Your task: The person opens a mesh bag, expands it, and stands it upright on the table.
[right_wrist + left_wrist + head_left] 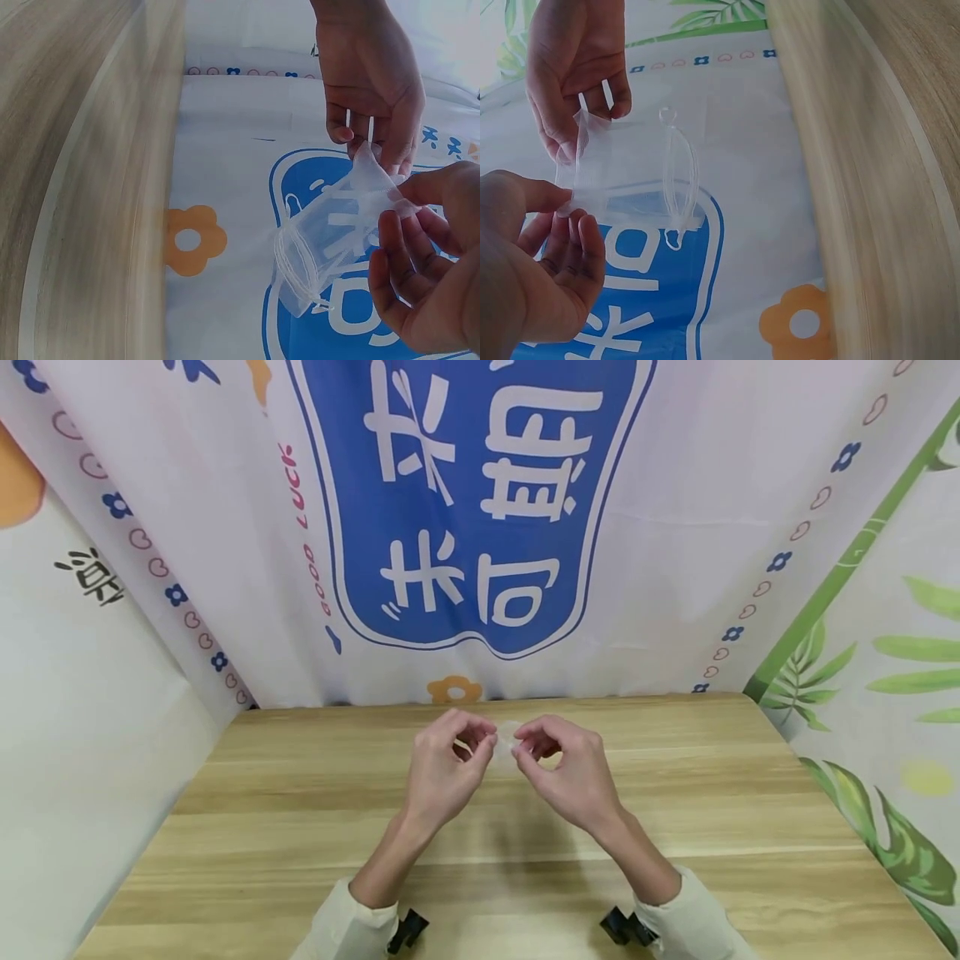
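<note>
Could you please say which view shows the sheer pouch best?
The right wrist view: the sheer pouch and its cord stand out against blue print. The left wrist shows both, mostly against white; the head, only a pale patch.

Table (270, 810) is showing wood grain | curtain (660, 577) is hanging behind table | blue panel (465, 514) is bearing white characters | orange flower (441, 690) is marking curtain's lower edge | green leaves (918, 864) are spreading at right

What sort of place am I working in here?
Perhaps a small indoor filming booth: a wood-look table stands against printed cloth, printed panels flank it, and black devices sit at both cuffs.
</note>
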Motion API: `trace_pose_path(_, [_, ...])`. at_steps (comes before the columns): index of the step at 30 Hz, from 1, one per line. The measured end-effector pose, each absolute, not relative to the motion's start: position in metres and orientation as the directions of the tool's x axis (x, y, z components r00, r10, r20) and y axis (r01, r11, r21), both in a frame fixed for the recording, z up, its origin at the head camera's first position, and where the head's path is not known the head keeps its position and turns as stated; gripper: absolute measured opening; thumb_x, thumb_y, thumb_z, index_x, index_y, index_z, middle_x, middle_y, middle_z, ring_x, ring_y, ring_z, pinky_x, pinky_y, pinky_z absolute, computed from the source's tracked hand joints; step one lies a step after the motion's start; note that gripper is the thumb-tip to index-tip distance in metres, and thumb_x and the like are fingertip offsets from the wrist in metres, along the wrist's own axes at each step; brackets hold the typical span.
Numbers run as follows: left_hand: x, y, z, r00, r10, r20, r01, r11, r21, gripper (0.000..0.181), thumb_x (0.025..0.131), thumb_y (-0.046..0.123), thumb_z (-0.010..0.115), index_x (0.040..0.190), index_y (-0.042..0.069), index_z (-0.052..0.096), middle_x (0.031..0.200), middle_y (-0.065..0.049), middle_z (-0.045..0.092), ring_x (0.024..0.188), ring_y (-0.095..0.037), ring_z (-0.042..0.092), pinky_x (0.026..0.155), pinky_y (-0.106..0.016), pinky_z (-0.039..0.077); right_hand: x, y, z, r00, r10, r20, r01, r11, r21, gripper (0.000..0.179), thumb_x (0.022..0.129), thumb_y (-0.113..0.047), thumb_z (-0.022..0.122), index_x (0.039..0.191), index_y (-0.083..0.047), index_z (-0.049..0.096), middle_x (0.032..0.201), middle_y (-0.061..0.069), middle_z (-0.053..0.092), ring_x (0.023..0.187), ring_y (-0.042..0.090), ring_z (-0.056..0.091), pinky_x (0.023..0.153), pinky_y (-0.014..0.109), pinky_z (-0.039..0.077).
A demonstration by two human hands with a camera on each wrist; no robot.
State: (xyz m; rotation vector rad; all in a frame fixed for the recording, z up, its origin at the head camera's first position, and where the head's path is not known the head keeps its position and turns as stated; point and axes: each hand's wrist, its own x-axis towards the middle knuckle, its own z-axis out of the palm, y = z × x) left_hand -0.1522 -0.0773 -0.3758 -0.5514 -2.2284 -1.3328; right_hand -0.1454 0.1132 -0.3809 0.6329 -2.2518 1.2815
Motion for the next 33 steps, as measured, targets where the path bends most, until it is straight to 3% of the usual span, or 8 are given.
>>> trace_pose_path(5, [-0.1535,-0.0786,-0.3765,-0.795,0.078,0.601,0.566,0.451,0.69,0.009,0.089,-0.006,0.074,0.089,0.003,0.073,0.081,-0.009,0.07,0.07,-0.015,0.067,0.06,-0.024,0.061,-0.1459,0.1144,-0.38,-0.775,-0.104,0.623,-0.59,0.472,-0.655,0.015,0.087,0.002,0.084,0.099,-0.005,0.078,0.082,0.003,0.075,0.071,0.011,0.069,0.068,0.026,0.063])
trace_pose_path(12, [-0.1543,-0.0792,-0.375,-0.784,0.072,0.617,0.571,0.472,0.671,0.017,0.085,-0.014,0.07,0.089,0.002,0.075,0.08,-0.009,0.066,0.071,-0.014,0.064,0.061,-0.021,0.06,-0.1474,0.1148,-0.3786,-0.767,-0.05,0.64,-0.583,0.473,-0.661,0.018,0.084,0.004,0.086,0.098,-0.003,0.077,0.079,0.004,0.073,0.066,0.012,0.068,0.066,0.036,0.066])
trace_pose_path(20, [-0.1525,-0.0794,-0.3757,-0.821,0.113,0.56,0.539,0.478,0.693,0.013,0.09,-0.007,0.076,0.099,0.001,0.078,0.093,-0.01,0.071,0.074,-0.015,0.07,0.064,-0.019,0.061,-0.1481,0.1149,-0.3797,-0.751,0.002,0.661,-0.587,0.457,-0.668,0.019,0.083,0.007,0.086,0.096,-0.003,0.077,0.079,0.005,0.073,0.066,0.011,0.067,0.065,0.027,0.063])
trace_pose_path(24, [-0.152,-0.0799,-0.3769,-0.806,0.183,0.563,0.573,0.484,0.662,0.016,0.09,-0.008,0.076,0.103,0.001,0.078,0.098,-0.011,0.075,0.078,-0.017,0.072,0.066,-0.02,0.062,-0.1489,0.1155,-0.3806,-0.743,0.046,0.668,-0.585,0.438,-0.682,0.018,0.083,0.008,0.084,0.095,-0.002,0.076,0.077,0.004,0.073,0.065,0.011,0.066,0.064,0.026,0.062])
trace_pose_path(29, [-0.1519,-0.0791,-0.3768,-0.769,0.261,0.583,0.626,0.489,0.607,0.019,0.089,-0.011,0.074,0.103,0.002,0.078,0.094,-0.009,0.074,0.076,-0.014,0.069,0.064,-0.02,0.062,-0.1499,0.1155,-0.3821,-0.746,0.074,0.662,-0.58,0.418,-0.7,0.017,0.083,0.008,0.083,0.095,-0.001,0.076,0.075,0.003,0.071,0.064,0.009,0.064,0.063,0.022,0.061])
trace_pose_path(33, [-0.1509,-0.0778,-0.3757,-0.776,0.268,0.57,0.618,0.499,0.608,0.014,0.09,-0.004,0.079,0.102,0.003,0.078,0.089,-0.006,0.073,0.074,-0.012,0.066,0.062,-0.02,0.06,-0.1496,0.1147,-0.3822,-0.754,0.045,0.655,-0.585,0.409,-0.701,0.017,0.084,0.007,0.083,0.096,-0.003,0.076,0.077,0.004,0.07,0.066,0.009,0.064,0.063,0.025,0.061])
